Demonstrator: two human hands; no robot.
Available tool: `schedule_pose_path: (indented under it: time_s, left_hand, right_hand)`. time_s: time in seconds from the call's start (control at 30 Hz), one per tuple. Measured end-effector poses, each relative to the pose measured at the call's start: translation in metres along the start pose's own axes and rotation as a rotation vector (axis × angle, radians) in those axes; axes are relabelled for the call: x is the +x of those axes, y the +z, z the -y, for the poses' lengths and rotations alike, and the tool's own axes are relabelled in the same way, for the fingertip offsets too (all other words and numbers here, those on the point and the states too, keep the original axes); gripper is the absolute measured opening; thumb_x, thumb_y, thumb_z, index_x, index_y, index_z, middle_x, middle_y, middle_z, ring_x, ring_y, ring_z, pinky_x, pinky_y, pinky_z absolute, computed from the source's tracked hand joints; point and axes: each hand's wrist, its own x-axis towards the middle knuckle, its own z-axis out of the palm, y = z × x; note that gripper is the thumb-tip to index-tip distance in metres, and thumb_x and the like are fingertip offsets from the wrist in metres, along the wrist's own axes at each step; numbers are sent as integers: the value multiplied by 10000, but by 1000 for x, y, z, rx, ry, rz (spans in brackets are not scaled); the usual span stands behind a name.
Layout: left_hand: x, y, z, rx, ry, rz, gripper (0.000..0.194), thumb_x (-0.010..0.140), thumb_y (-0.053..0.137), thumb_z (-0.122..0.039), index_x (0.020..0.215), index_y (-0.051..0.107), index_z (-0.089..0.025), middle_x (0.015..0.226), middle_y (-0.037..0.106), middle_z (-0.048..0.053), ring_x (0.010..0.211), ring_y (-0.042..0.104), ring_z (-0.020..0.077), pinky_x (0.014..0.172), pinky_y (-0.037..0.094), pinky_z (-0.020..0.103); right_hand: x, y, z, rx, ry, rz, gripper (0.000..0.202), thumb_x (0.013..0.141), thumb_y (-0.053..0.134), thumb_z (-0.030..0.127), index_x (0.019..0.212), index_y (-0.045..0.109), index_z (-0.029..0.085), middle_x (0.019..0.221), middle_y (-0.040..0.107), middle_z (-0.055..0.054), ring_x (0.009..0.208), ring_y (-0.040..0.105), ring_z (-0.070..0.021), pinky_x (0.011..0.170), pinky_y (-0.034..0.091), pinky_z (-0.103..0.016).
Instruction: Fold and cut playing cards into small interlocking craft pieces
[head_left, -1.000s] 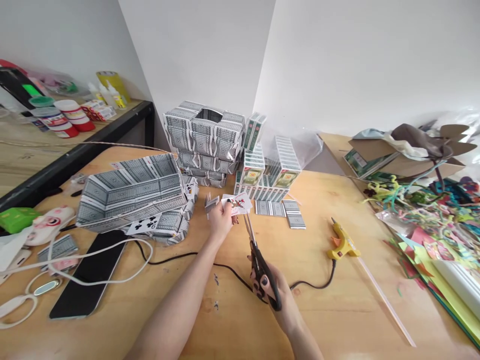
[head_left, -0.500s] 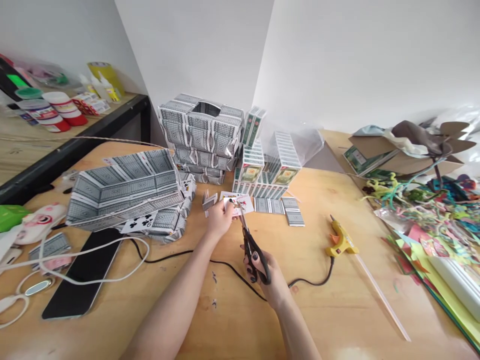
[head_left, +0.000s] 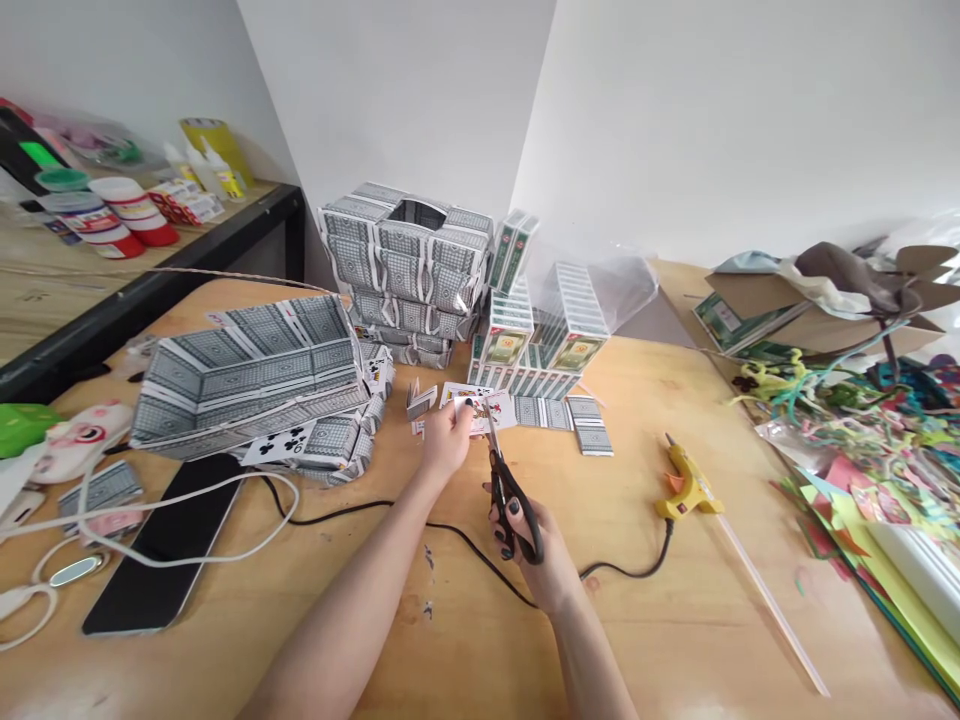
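Note:
My left hand (head_left: 448, 437) pinches a playing card (head_left: 460, 404) between thumb and fingers, just above other face-up playing cards (head_left: 504, 411) on the table. In my right hand (head_left: 541, 552) is a pair of black-handled scissors (head_left: 516, 505), my fingers through the loops. The blades point away from me and reach the right side of the held card; whether they cut into it I cannot tell. A folded card (head_left: 421, 401) stands left of my left hand. Cards lying back side up (head_left: 544, 412) are spread to the right, before a stack of card boxes (head_left: 506, 345).
A yellow glue gun (head_left: 686, 485) with a long glue stick lies at right, its black cord crossing the table. At left are an open box made of cards (head_left: 247, 380), a phone (head_left: 161, 550) and a white cable (head_left: 289, 500). A card-covered box (head_left: 409, 255) stands behind.
The camera view has shifted slightly. My left hand still pinches the card and my right hand still holds the scissors, with little visible movement at the blades.

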Motion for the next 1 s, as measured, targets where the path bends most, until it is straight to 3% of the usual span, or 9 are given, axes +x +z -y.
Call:
schedule_pose_path:
  time_s: [0.23, 0.53, 0.77, 1.0]
  left_hand:
    - [0, -1, -2, 149, 80, -7, 273, 751, 430, -300, 513, 380, -174, 457, 349, -50, 476, 355, 90, 455, 248, 206]
    - [0, 0, -6, 125, 10, 27, 284, 734, 440, -308, 499, 344, -180, 456, 322, -54, 471, 340, 90, 460, 234, 215]
    - [-1, 3, -9, 24, -29, 70, 246, 719, 451, -327, 528, 430, -173, 464, 391, -41, 490, 377, 104, 469, 258, 221]
    - [-1, 1, -10, 63, 5, 72, 282, 731, 434, -291, 496, 321, -183, 439, 322, -55, 463, 320, 88, 464, 216, 226]
  right_hand:
    - [0, 0, -1, 39, 16, 8, 454, 645, 687, 430, 965, 599, 119, 608, 422, 16, 500, 343, -69, 429, 239, -196]
    - [2, 3, 2, 20, 19, -2, 485, 643, 682, 449, 984, 597, 115, 679, 464, -13, 506, 343, -64, 424, 246, -195]
    - [3, 5, 5, 38, 14, -23, 502, 626, 683, 465, 974, 597, 114, 661, 451, -4, 503, 345, -70, 414, 238, -194]
    - [3, 6, 7, 33, 26, -55, 430, 653, 669, 429, 942, 597, 119, 619, 445, 11, 476, 326, -65, 404, 215, -195]
